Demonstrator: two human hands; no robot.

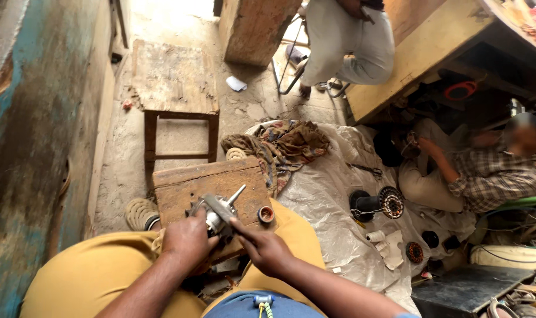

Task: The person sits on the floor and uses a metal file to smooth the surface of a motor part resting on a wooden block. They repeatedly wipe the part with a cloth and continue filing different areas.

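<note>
Big stuff first: the crinkled grey plastic sheet spread over the floor takes up most of the right half, and its far edge disappears under a seated person in a checked shirt who's partly cut off by the frame. Another person in pale trousers sits up top, only legs showing. The weathered wooden stool stands near the blue-stained wall, well apart from the hands.

Closer in, the worn brown wooden block sits between the mustard-coloured knees, and its near end is hidden behind the hands. The small grey metal motor part with a protruding shaft lies right on top of that block. The left hand is curled around its near side, gripping it, so the lower half of the part is covered and hard to make out. The right hand has its fingers pinched closed on a flat grey metal tool that lies angled across the part; can't tell exactly what kind of tool.

Smaller bits: a crumpled patterned brown cloth lies just beyond the block, a black wire spool sits beside a round copper-wound stator out on the sheet, and a little round orange-rimmed cap rests on the block just beside the right hand.
</note>
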